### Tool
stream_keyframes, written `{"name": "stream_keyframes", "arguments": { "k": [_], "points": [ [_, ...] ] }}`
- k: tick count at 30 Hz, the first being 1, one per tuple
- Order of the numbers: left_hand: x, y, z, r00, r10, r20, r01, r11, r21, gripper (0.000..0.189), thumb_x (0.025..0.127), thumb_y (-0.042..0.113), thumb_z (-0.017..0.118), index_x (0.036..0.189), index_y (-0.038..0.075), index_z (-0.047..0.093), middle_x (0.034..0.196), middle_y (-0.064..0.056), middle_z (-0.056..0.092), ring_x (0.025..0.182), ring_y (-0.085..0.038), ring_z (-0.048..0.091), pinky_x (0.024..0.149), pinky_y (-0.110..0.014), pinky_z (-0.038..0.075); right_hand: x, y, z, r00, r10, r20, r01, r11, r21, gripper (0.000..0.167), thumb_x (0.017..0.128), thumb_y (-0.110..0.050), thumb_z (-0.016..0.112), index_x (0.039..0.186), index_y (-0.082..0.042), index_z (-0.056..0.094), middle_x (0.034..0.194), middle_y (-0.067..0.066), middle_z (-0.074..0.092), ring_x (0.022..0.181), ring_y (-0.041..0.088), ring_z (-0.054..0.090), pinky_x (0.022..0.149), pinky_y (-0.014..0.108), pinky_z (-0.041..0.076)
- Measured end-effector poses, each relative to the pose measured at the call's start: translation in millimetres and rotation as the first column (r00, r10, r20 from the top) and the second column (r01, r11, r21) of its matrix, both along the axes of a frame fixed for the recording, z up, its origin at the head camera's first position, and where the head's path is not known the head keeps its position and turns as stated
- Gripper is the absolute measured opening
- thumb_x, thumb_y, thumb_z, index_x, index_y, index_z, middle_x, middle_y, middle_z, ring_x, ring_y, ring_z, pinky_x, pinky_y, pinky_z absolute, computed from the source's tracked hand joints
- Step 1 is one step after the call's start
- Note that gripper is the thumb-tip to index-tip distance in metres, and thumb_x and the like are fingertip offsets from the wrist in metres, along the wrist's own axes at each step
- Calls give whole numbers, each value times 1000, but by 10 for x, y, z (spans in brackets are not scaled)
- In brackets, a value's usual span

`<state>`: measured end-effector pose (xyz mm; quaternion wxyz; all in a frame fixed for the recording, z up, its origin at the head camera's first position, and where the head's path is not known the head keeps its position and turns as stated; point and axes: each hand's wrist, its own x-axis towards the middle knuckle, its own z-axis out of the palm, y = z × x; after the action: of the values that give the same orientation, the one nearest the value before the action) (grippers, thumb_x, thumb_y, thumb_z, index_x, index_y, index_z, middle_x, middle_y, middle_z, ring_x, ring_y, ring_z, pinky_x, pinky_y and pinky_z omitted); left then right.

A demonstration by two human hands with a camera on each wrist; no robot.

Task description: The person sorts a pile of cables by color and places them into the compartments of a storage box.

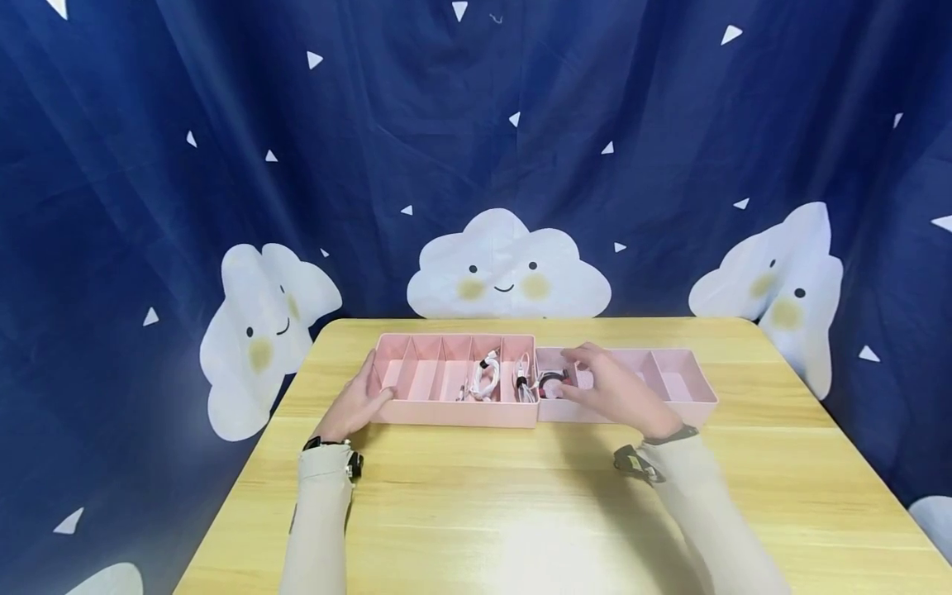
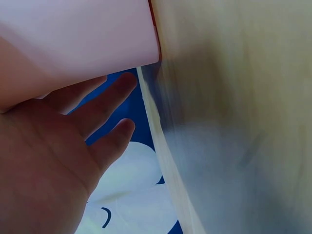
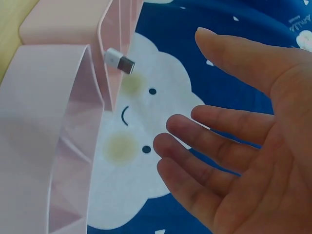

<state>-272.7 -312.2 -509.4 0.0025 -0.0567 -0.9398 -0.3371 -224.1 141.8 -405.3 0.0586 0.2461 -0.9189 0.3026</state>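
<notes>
A pink divided box (image 1: 454,413) stands on the table, with a coiled white cable (image 1: 485,382) and another cable bundle (image 1: 522,382) in its right-hand compartments. My left hand (image 1: 359,405) rests on its left end, thumb at the front corner. In the left wrist view the fingers (image 2: 105,105) extend fairly straight beside the wall. Over the paler pink box (image 1: 692,405) hovers my right hand (image 1: 613,392), its fingers loosely bent and apart with nothing between them. A dark cable (image 1: 552,378) lies in that box's left compartment. One white USB connector (image 3: 119,61) pokes above the rim.
Both boxes stand end to end near the back of the wooden table (image 1: 476,496). Behind the table hangs a dark blue curtain (image 1: 372,165) printed with white clouds and triangles. Several compartments at the left end of the pink box show bare floors.
</notes>
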Motion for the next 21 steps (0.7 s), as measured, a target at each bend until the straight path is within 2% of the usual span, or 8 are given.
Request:
{"name": "stream_keyframes", "arguments": {
  "k": [4, 7, 10, 15, 21],
  "points": [
    [-20, 1, 2, 1000, 4, 0, -4, 1000, 10, 97, 98, 45, 59, 168, 16, -1, 169, -26, 25, 151, -48, 36, 122, -63, 32, 78, 142, -29, 1000, -7, -6, 7, 1000, -7, 43, 90, -18, 79, 125, 3, 66, 120, 19, 69, 110, 39, 65, 94, 54, 57],
    [-29, -3, 4, 1000, 7, -1, -7, 1000, 13, 97, 98, 42, 60, 168, 16, -1, 169, -27, 25, 150, -48, 37, 122, -63, 33, 135, 235, -45, 1000, -18, -5, 18, 1000, -7, 53, 90, -18, 79, 133, 7, 62, 129, 25, 67, 109, 40, 66, 92, 55, 57],
    [-32, -9, 3, 1000, 4, -2, -4, 1000, 9, 96, 98, 41, 60, 168, 16, -1, 168, -27, 25, 150, -48, 36, 122, -63, 32, 177, 314, -64, 1000, -24, 9, 24, 1000, -16, 54, 91, -18, 79, 137, 5, 61, 132, 24, 67, 109, 41, 67, 93, 56, 57],
    [-31, -15, 0, 1000, -3, 2, 3, 1000, 10, 97, 98, 43, 60, 168, 15, -2, 169, -26, 23, 151, -48, 35, 123, -63, 32, 246, 419, -107, 998, -48, 48, 49, 999, -13, 55, 92, -18, 77, 140, 3, 60, 131, 24, 68, 109, 38, 68, 95, 56, 57],
    [-31, -9, -14, 1000, -5, 14, 5, 1000, 10, 97, 99, 45, 59, 168, 16, -3, 170, -25, 22, 152, -47, 34, 123, -63, 31, 321, 511, -187, 993, -91, 68, 91, 996, 12, 48, 93, -19, 76, 133, 6, 65, 122, 23, 71, 108, 36, 68, 94, 55, 57]
  ]
}}
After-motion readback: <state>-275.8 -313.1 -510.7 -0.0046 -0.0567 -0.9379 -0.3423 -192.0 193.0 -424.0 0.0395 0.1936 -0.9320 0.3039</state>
